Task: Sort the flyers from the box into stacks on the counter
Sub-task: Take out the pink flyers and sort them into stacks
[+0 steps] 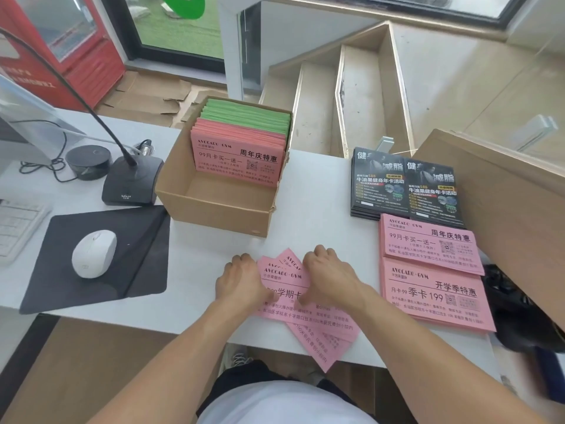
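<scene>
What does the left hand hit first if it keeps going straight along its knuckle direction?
Likely the cardboard box: the left hand points away across bare counter toward the box's near wall. Depth is unclear.
</scene>
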Tool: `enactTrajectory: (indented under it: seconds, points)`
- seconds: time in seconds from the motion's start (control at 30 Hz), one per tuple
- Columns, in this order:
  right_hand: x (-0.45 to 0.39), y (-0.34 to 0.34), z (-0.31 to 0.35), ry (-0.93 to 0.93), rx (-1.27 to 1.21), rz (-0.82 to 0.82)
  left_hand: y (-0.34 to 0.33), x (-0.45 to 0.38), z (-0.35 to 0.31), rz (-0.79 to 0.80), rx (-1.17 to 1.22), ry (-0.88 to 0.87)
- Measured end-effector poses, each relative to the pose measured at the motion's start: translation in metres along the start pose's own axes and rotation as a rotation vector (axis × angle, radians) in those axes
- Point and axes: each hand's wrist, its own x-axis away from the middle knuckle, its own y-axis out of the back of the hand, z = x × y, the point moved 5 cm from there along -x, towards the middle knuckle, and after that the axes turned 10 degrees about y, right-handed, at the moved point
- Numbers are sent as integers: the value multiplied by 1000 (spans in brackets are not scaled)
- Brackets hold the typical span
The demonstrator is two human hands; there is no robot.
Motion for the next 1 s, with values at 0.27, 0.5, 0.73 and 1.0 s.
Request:
enactTrajectory:
  seconds: [0.27,0.5,0.73,1.0]
  points:
    - [8,-9,4,-32,-114,19,-4,5,-3,100,73,-36]
    - [16,-11,5,-57,-183,76,-8,12,4,120,173,-89]
    - [37,31,22,122,90,-347,2,11,5,217,755,-222]
    - [36,44,9,183,81,-372,11,9,9,72,1014,-280]
